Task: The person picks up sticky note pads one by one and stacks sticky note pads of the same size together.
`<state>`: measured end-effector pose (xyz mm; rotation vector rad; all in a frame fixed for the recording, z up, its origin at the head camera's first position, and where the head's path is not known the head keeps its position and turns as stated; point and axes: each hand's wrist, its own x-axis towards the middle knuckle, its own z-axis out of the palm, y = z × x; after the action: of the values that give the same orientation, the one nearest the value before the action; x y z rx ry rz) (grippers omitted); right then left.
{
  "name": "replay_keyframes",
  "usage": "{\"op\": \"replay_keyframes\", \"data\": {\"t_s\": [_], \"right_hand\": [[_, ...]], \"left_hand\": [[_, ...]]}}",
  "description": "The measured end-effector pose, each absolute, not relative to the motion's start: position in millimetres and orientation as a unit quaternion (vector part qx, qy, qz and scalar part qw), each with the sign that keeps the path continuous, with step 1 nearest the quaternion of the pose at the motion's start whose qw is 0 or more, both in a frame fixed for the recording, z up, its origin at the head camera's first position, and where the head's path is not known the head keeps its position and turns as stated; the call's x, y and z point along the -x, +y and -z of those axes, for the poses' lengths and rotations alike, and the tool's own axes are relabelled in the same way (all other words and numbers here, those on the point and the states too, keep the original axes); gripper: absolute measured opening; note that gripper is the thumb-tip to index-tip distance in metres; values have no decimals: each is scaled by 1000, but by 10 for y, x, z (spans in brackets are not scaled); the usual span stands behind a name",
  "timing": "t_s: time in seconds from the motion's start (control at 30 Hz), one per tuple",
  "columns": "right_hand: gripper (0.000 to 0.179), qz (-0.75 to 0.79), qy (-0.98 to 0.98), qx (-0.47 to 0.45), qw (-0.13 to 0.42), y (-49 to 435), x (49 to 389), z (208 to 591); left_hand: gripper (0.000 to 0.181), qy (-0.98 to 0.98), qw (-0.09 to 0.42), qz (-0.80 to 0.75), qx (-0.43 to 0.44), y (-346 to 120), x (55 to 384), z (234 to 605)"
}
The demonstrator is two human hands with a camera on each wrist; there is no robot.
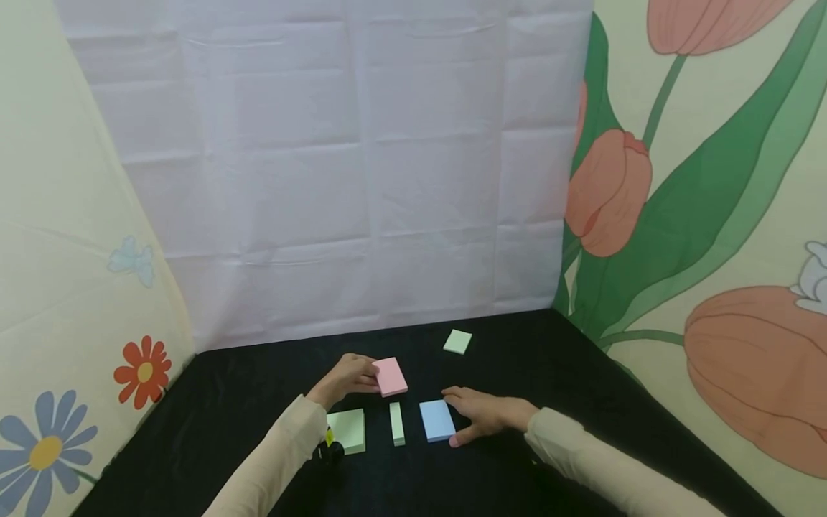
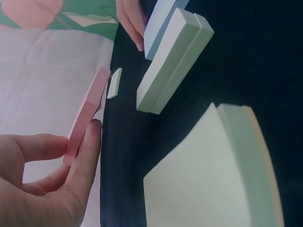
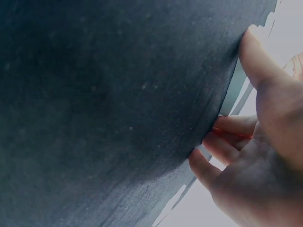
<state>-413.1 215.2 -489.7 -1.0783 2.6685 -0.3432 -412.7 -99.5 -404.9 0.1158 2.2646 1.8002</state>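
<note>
My left hand (image 1: 352, 375) pinches a pink sticky note pad (image 1: 390, 377) by its left edge, with thumb and fingers on its two faces. The left wrist view shows this pink pad (image 2: 86, 113) tilted up on edge. At a blue sticky note pad (image 1: 437, 421) on the table, my right hand (image 1: 486, 412) spreads along the right side, thumb by the near corner and fingertips by the far corner. Only a strip of the blue pad's edge (image 3: 233, 91) shows between thumb and fingers in the right wrist view.
A narrow light green pad stack (image 1: 397, 424) lies between a thick green square pad (image 1: 349, 431) and the blue one. Farther back lies another light green pad (image 1: 457, 342). A small black and yellow object (image 1: 331, 446) is partly behind the left sleeve. Black cloth (image 1: 517, 352) covers the table.
</note>
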Motion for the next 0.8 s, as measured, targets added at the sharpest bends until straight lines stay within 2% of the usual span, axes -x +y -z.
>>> {"op": "replay_keyframes", "data": {"t_s": [0.2, 0.8], "right_hand": [[103, 134, 911, 365, 138, 2171, 4236, 4969], [106, 132, 915, 355, 141, 2172, 4309, 5060]], "left_hand": [[34, 774, 135, -617, -50, -942, 4107, 4075], [37, 770, 185, -603, -95, -778, 4063, 4057]]}}
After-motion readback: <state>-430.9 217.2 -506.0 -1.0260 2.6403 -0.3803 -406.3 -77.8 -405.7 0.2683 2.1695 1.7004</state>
